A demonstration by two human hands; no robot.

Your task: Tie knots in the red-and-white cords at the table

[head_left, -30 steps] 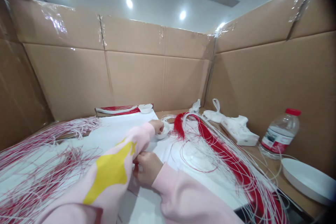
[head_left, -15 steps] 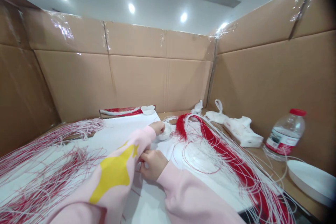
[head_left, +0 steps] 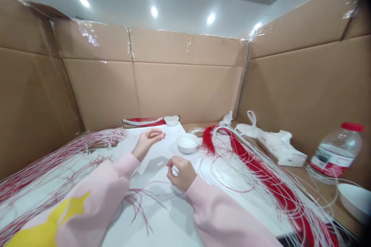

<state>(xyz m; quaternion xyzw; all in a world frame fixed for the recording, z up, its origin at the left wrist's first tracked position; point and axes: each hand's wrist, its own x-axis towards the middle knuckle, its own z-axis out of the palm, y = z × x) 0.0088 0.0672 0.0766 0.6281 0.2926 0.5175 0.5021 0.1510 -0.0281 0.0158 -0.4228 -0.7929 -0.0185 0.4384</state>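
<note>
My left hand (head_left: pixel 148 142) is raised over the white sheet, left of a small white bowl (head_left: pixel 188 143). Its thumb and fingertips come together; whatever is between them is too small to make out. Lower and to the right, my right hand (head_left: pixel 182 173) has thumb and index finger pinched into a ring in front of the bowl. What it pinches, if anything, cannot be made out. Several thin red cords (head_left: pixel 140 200) lie loose on the white surface between my forearms, one strand reaching toward my right hand.
Bundles of red and white cord lie at the left (head_left: pixel 69 154) and right (head_left: pixel 255 166). A second white bowl (head_left: pixel 171 120) sits at the back. Along the right stand a tissue pack (head_left: pixel 282 148), a red-capped bottle (head_left: pixel 336 154) and a white dish (head_left: pixel 355 200). Cardboard walls (head_left: pixel 162 88) surround the table.
My left hand has left the bowl and moved to the left, uncrossing from my right hand. My right hand has shifted slightly right and up. The view has turned a little left.
</note>
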